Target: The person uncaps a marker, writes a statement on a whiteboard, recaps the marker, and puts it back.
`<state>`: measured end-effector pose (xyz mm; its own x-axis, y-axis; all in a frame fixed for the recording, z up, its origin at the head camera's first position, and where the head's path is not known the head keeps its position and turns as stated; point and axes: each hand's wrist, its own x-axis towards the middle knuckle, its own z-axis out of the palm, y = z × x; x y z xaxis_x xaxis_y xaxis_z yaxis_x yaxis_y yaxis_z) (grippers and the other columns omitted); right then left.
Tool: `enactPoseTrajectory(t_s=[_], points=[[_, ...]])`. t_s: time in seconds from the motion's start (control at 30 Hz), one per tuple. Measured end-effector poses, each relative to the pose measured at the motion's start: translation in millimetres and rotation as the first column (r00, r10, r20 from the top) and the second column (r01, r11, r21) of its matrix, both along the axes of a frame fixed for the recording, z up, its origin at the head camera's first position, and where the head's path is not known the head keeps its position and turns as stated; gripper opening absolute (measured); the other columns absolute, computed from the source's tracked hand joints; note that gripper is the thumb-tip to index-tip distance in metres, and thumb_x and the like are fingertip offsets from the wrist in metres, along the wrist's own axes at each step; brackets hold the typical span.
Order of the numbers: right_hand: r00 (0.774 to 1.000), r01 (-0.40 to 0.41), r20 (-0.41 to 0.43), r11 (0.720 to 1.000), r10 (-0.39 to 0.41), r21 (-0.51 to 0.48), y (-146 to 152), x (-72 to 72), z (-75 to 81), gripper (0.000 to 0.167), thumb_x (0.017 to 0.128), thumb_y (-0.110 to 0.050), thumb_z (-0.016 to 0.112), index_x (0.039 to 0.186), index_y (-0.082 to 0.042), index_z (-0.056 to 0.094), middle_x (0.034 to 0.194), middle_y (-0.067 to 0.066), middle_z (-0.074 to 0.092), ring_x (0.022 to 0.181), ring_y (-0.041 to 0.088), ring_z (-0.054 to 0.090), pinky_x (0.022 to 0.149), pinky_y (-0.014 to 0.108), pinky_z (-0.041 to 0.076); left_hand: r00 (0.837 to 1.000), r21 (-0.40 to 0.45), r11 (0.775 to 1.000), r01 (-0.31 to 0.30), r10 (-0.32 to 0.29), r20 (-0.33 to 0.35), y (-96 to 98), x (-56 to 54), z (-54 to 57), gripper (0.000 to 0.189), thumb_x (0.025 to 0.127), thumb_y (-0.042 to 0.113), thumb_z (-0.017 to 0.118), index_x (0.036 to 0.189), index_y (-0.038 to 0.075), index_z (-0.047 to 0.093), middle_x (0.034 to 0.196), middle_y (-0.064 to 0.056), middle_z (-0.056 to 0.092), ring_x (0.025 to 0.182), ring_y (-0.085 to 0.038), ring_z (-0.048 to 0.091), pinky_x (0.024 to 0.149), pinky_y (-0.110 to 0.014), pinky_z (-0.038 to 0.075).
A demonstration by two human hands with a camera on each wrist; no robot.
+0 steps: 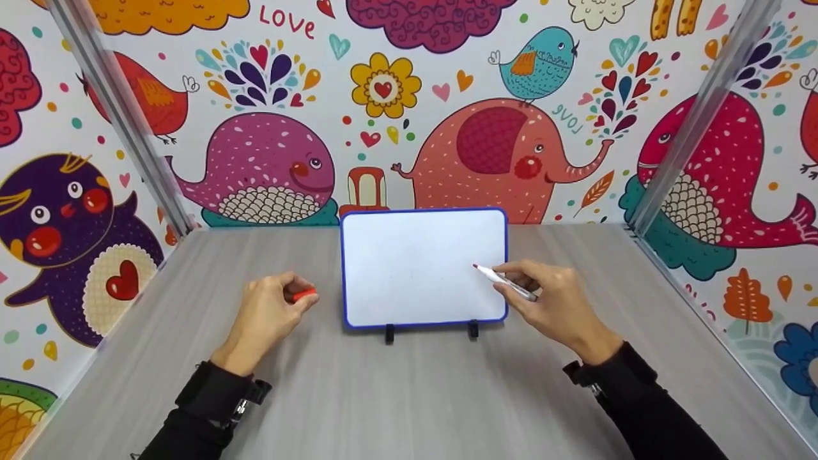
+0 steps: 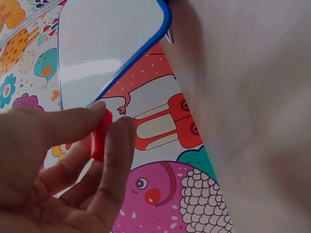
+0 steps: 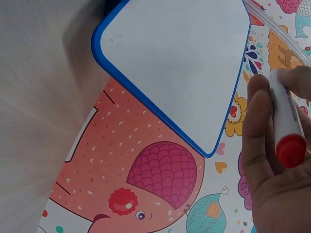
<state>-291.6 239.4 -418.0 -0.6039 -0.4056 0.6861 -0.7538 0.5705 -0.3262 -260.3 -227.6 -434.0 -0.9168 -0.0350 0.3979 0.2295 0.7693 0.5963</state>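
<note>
My left hand (image 1: 265, 313) pinches a small red marker cap (image 1: 304, 294) between thumb and fingers, to the left of the whiteboard. In the left wrist view the cap (image 2: 99, 136) shows between thumb and fingertips. My right hand (image 1: 555, 303) holds a white marker (image 1: 508, 283) at the board's right edge. The marker's bare reddish tip points up and left, in front of the board; whether it touches is unclear. A red rear end (image 3: 291, 150) of the marker faces the right wrist camera. The blue-framed whiteboard (image 1: 422, 268) stands propped up, its surface white apart from faint specks.
Two black feet (image 1: 390, 333) support the board on the grey wood-grain table (image 1: 409, 396). Behind it rises a wall (image 1: 377, 147) printed with cartoon animals. Metal posts (image 1: 121, 121) stand at the left and right corners, with printed side panels beyond them.
</note>
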Motion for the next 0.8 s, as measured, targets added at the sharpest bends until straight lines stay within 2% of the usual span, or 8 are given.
enactPoseTrajectory(t_s=[0.17,0.27,0.43,0.63,0.8], points=[[0.999,0.019,0.046,1.000,-0.019,-0.002,-3,0.7,-2.9,0.033,0.090,-0.004,0.100,0.118,-0.010,0.085,0.094,-0.003,0.088,0.076,0.007,0.070,0.072,0.020,0.065,0.998,-0.026,1.000,-0.014,0.015,0.057,-5.6,-1.0,-7.2,0.012,0.098,0.011,0.094,0.102,0.002,0.087,0.100,-0.015,0.088,0.091,-0.032,0.083,0.086,-0.051,0.070],[0.996,0.025,0.086,1.000,-0.025,-0.001,-4,1.4,-4.2,0.033,0.090,-0.001,0.100,0.116,-0.011,0.083,0.093,-0.005,0.087,0.077,0.006,0.069,0.071,0.020,0.063,0.997,-0.034,0.999,-0.013,0.016,0.081,-9.1,-1.7,-12.6,0.010,0.098,0.008,0.094,0.101,0.002,0.086,0.101,-0.017,0.089,0.096,-0.037,0.085,0.092,-0.058,0.070],[0.992,0.021,0.128,0.999,-0.024,0.026,-5,2.4,-6.0,0.030,0.092,0.000,0.097,0.115,-0.014,0.083,0.094,-0.007,0.088,0.079,0.007,0.068,0.071,0.020,0.062,0.993,-0.041,0.999,-0.016,0.021,0.119,-12.4,-3.5,-21.2,0.009,0.098,0.002,0.092,0.102,-0.001,0.085,0.100,-0.018,0.088,0.098,-0.038,0.085,0.093,-0.058,0.071],[0.992,-0.023,0.128,0.998,0.016,0.053,-6,1.7,-7.4,0.025,0.094,0.002,0.095,0.111,-0.015,0.087,0.095,-0.007,0.087,0.075,0.004,0.061,0.066,0.020,0.058,0.989,-0.064,0.997,-0.035,0.044,0.142,-15.2,-4.7,-27.0,0.008,0.097,0.000,0.091,0.102,-0.001,0.085,0.099,-0.017,0.087,0.097,-0.037,0.084,0.092,-0.057,0.070],[0.980,-0.039,0.196,0.998,0.028,0.050,-8,2.7,-7.5,0.022,0.095,-0.001,0.095,0.111,-0.015,0.091,0.100,-0.008,0.089,0.079,0.004,0.068,0.074,0.021,0.067,0.990,-0.076,0.997,-0.033,0.043,0.133,-18.8,-5.8,-31.0,0.008,0.095,-0.002,0.090,0.100,-0.001,0.084,0.097,-0.017,0.086,0.096,-0.038,0.083,0.092,-0.058,0.069]])
